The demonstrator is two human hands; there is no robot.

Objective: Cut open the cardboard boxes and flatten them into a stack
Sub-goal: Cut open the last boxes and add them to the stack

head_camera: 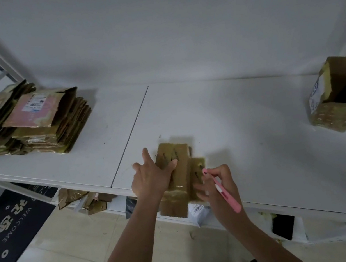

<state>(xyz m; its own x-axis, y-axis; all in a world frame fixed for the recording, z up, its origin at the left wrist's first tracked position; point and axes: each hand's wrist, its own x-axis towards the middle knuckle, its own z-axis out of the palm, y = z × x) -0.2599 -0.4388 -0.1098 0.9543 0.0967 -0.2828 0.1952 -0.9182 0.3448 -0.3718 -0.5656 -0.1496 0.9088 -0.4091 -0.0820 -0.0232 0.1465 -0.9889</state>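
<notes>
At the near edge of the white table [234, 120], a small cardboard box [176, 176] wrapped in brownish tape is seen lying partly over the table's front rim. It is pressed down by the left hand [150, 176], whose thumb is curled over the box top while the other fingers are spread along its left side. Just to the right, a pink utility knife [221, 189] is held in the right hand [220, 188], with the fingers curled round its handle and the tip lying at the right part of the box; the box is blurred, so whether the blade touches the cardboard cannot be told. A white label [196, 212] is visible under the near end of the box.

Below the table, on the left, scraps of cardboard [82, 198] are seen on a lower shelf, and a dark doormat [7, 231] with pale lettering lies on the tiled floor.

Farther back on the right, well apart from the hands, an opened cardboard box [336, 95] stands with its flaps up at the table's right edge. At the far left of the table, a stack of flattened boxes [27, 124] is piled in two adjoining heaps, a pinkish piece with a shipping label lying on top.
</notes>
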